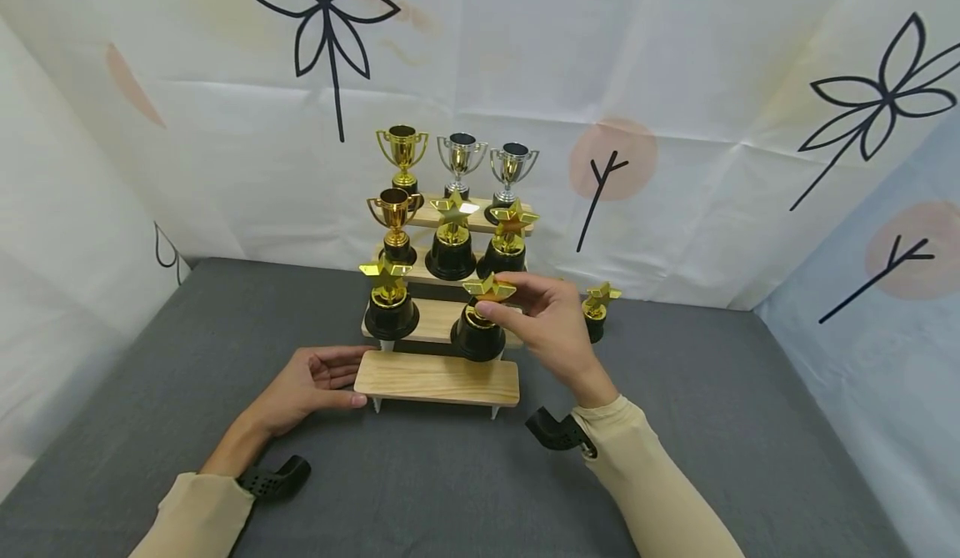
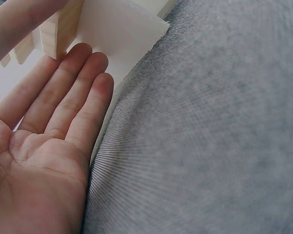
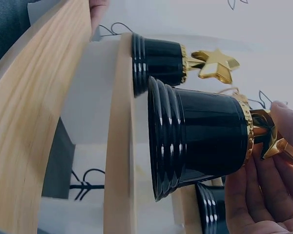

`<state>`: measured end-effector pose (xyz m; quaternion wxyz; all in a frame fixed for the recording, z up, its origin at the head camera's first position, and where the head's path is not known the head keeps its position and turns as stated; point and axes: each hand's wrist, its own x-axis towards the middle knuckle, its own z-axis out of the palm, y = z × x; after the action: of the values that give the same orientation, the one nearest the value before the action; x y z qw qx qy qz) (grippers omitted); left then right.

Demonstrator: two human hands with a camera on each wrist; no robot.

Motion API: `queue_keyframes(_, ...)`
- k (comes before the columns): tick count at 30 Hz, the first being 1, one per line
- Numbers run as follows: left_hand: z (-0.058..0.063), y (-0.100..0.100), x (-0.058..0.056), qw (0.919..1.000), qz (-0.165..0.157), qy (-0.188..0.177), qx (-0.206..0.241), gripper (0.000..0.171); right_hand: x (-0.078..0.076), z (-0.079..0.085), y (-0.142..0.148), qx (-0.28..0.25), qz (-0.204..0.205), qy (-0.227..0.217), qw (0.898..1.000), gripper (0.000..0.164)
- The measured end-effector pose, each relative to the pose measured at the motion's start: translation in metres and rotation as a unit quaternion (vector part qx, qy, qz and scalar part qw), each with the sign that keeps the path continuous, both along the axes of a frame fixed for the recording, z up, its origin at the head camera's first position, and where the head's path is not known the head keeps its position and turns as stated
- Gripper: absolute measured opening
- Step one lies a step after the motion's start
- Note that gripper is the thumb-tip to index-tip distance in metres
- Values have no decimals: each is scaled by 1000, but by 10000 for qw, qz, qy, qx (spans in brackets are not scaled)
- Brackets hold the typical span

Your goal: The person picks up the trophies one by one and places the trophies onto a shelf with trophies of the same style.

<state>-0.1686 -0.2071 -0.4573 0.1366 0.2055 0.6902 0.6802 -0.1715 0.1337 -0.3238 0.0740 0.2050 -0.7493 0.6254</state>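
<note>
My right hand [image 1: 551, 324] pinches a gold star trophy [image 1: 477, 337] by its star, between thumb and fingers. In the right wrist view, the trophy's black ribbed base [image 3: 200, 139] shows a small gap to the wooden step [image 3: 118, 141]. Another star trophy [image 1: 392, 312] stands on that same step, at its left end. At the left end of the lowest step [image 1: 438, 379] is my left hand [image 1: 311, 387], its fingers straight. The left wrist view has its fingertips [image 2: 100, 63] right by the board end [image 2: 63, 29] and the white side panel [image 2: 119, 36].
Higher steps carry two star trophies [image 1: 452, 249], a bronze-toned cup [image 1: 395, 212], a gold cup [image 1: 402, 153] and silver cups [image 1: 461, 158]. One more star trophy [image 1: 595, 312] stands on the grey cloth [image 1: 712, 424], right of the stand. A patterned white curtain [image 1: 675, 57] hangs behind.
</note>
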Motion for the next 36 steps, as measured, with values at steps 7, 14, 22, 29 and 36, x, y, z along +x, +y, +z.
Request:
queue_keyframes(7, 1, 0, 0, 10000, 31, -6, -59, 74, -8, -4, -11, -11, 99, 139, 9999, 34)
queue_keyframes(14, 1, 0, 0, 10000, 32, 15, -70, 73, -13, -8, -20, -87, 100, 57, 9999, 34)
queue_keyframes(22, 1, 0, -1, 10000, 21, 29, -47, 73, -16, -8, -27, -16, 74, 7, 10000, 36)
queue_keyframes(29, 1, 0, -1, 10000, -10, 27, -27, 73, -18, -8, -32, 55, 18, 92, 9999, 36)
queue_keyframes(36, 1, 0, -1, 10000, -5, 10, -32, 73, -19, -10, -37, -65, 96, 79, 9999, 38)
